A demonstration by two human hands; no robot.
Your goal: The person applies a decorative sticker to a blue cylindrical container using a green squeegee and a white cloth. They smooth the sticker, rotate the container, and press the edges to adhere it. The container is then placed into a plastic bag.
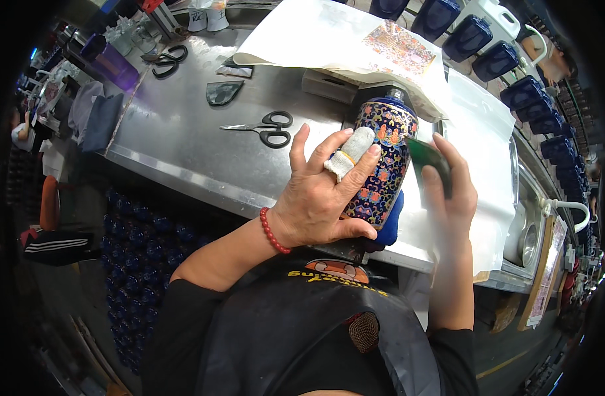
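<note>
A dark blue bottle (pixel 383 163) with a colourful floral pattern lies on its side before me, its neck pointing away, its base by a blue cloth (pixel 392 220). Spread over its left side is my left hand (pixel 327 190), which wears a red bead bracelet and a pale knitted cover on one finger; its fingertips rest on the pattern. My right hand (pixel 448 183) pinches a dark green flat scraper (pixel 431 161) between thumb and fingers, and the scraper's edge is at the bottle's right side. The right hand is partly blurred.
Black-handled scissors (pixel 265 128) and a dark curved piece (pixel 224 93) lie on the metal table (pixel 178 148). Beyond the bottle are white sheets (pixel 312 34), one with floral print. Blue bottles (pixel 467 38) line the far right. A second pair of scissors (pixel 169 62) and a purple container (pixel 109 62) stand at upper left.
</note>
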